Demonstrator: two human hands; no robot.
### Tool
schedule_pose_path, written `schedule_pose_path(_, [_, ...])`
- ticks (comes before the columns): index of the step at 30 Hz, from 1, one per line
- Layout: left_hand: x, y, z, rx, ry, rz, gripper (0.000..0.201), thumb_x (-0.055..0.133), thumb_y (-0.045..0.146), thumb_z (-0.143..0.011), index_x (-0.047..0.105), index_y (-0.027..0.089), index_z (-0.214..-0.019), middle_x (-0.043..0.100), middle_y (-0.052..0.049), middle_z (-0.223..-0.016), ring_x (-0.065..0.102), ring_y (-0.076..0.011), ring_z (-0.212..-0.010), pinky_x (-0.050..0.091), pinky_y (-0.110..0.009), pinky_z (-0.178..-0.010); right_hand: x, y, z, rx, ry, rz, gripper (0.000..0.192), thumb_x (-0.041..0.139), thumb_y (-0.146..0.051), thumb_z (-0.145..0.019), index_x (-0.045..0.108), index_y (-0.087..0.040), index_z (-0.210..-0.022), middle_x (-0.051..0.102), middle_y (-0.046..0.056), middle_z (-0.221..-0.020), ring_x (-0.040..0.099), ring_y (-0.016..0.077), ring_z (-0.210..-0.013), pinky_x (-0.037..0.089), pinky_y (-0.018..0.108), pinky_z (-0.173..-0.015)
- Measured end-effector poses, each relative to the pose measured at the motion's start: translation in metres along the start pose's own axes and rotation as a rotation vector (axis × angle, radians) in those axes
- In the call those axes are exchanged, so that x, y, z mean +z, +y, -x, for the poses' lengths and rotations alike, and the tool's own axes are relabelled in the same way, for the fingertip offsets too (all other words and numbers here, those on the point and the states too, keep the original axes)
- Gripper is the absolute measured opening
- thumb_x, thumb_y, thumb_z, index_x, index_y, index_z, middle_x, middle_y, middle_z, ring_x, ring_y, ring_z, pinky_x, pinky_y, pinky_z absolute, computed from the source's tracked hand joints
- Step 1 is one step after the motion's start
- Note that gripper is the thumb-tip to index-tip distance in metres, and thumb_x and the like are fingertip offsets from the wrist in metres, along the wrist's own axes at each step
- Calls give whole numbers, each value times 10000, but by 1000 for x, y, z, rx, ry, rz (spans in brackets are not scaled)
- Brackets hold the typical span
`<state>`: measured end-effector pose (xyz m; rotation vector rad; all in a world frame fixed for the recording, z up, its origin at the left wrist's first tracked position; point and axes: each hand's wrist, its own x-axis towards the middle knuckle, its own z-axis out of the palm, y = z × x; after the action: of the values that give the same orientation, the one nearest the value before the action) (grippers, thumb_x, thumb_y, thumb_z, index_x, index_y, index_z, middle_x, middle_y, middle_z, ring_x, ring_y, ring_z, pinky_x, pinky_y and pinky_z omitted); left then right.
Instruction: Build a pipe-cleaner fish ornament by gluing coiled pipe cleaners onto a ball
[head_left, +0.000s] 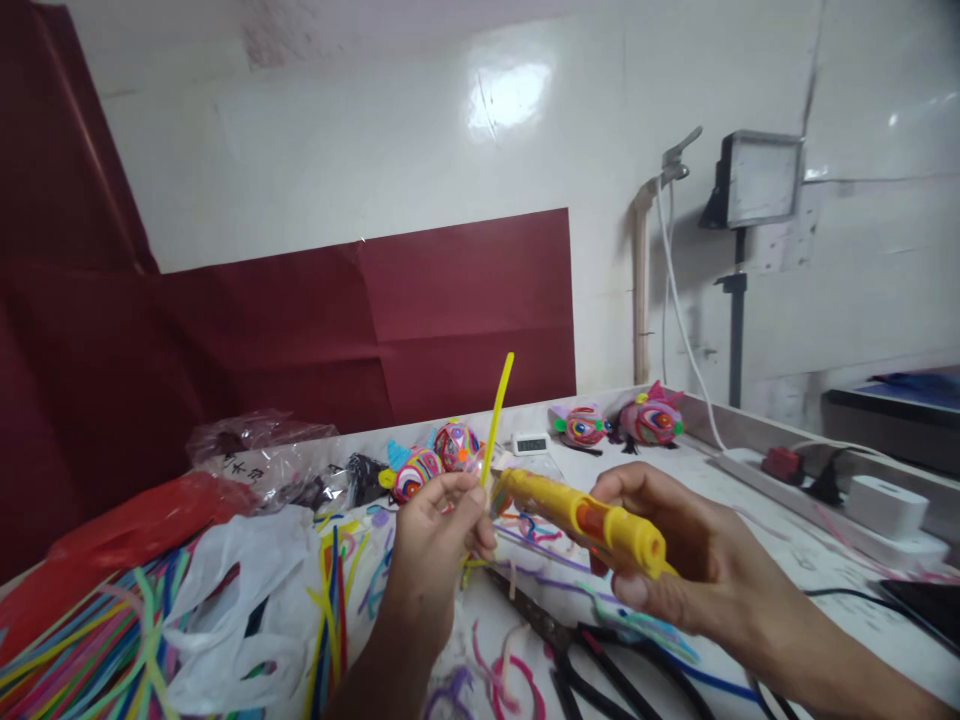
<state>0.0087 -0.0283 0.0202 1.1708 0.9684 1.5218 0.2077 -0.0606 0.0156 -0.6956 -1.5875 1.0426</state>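
Note:
Between the thumb and fingers of my left hand (446,525) a yellow pipe cleaner (496,415) is pinched, its free end standing upright. My right hand (675,550) is wrapped round a yellow glue gun (585,510). The gun's nozzle end points left, close to my left fingertips; whether it touches anything there is hidden. Below the hands lies a pair of scissors (555,635) with black handles, among loose pipe cleaner pieces (510,675).
A pile of colourful pipe cleaners (82,640) and a white plastic bag (232,600) lie at left. Several decorated craft figures (652,415) and a small digital clock (531,443) stand along the back. A power strip (825,510) runs along the right edge.

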Motion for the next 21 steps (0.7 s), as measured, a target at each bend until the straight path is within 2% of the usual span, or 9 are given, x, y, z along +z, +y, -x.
schedule_pose_path(8, [0,0,0,18,7,-24,228,697,298,-673,573,150,-793,552,38,-434,471,-85,-399,370,-190,-440,3,-2,1,23,-29,9,350,765,-390,-702,546,-249,-936,584,0,-788,549,167,-700,440,263,-584])
schedule_pose_path(15, [1,1,0,38,12,-34,224,707,299,-661,584,151,-775,553,37,-435,477,-86,-396,354,-185,-426,5,0,3,36,-70,-11,333,759,-366,-725,524,-256,-933,578,-20,-786,525,137,-695,442,236,-598])
schedule_pose_path(21, [2,1,1,41,15,-47,198,686,279,-684,579,150,-788,554,38,-445,478,-84,-417,376,-184,-450,6,0,4,38,-42,-30,330,767,-348,-722,518,-251,-915,571,-26,-753,509,123,-659,430,224,-576])
